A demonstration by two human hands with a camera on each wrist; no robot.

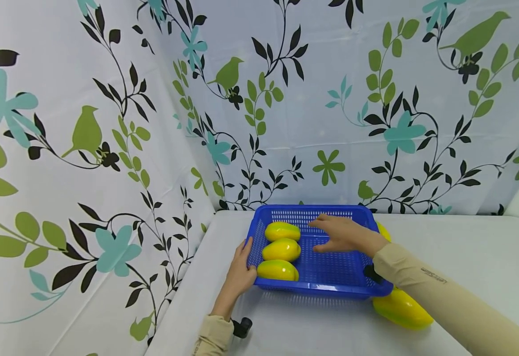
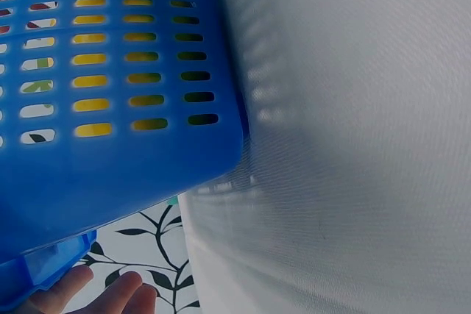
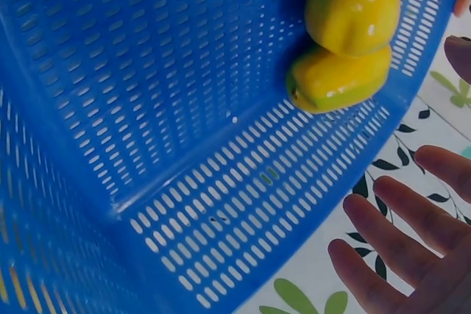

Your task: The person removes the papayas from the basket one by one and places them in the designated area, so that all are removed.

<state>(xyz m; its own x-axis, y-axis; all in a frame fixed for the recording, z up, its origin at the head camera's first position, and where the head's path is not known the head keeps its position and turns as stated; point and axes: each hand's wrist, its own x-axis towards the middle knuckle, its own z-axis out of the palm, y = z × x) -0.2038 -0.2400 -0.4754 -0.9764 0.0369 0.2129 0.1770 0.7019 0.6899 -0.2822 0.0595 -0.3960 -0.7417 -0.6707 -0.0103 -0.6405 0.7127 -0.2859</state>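
A blue perforated plastic basket (image 1: 326,288) stands on the white table. Along its left side lie three glossy yellow-green fruits, mango-like in shape: a far one (image 1: 282,231), a middle one (image 1: 281,250) and a near one (image 1: 278,270). My left hand (image 1: 240,272) grips the basket's left rim, thumb on the near side. Over the basket's right half is my right hand (image 1: 341,234), fingers spread and nothing in them. The right wrist view shows those fingers (image 3: 405,248) apart beside the basket's wall (image 3: 243,211), with fruits (image 3: 353,9) inside.
Right of the basket, a large yellow fruit (image 1: 403,309) lies on the table (image 1: 464,247), partly behind my right sleeve. Another yellow fruit (image 1: 383,231) shows past the far right corner. A patterned curtain (image 1: 313,123) hangs behind and to the left.
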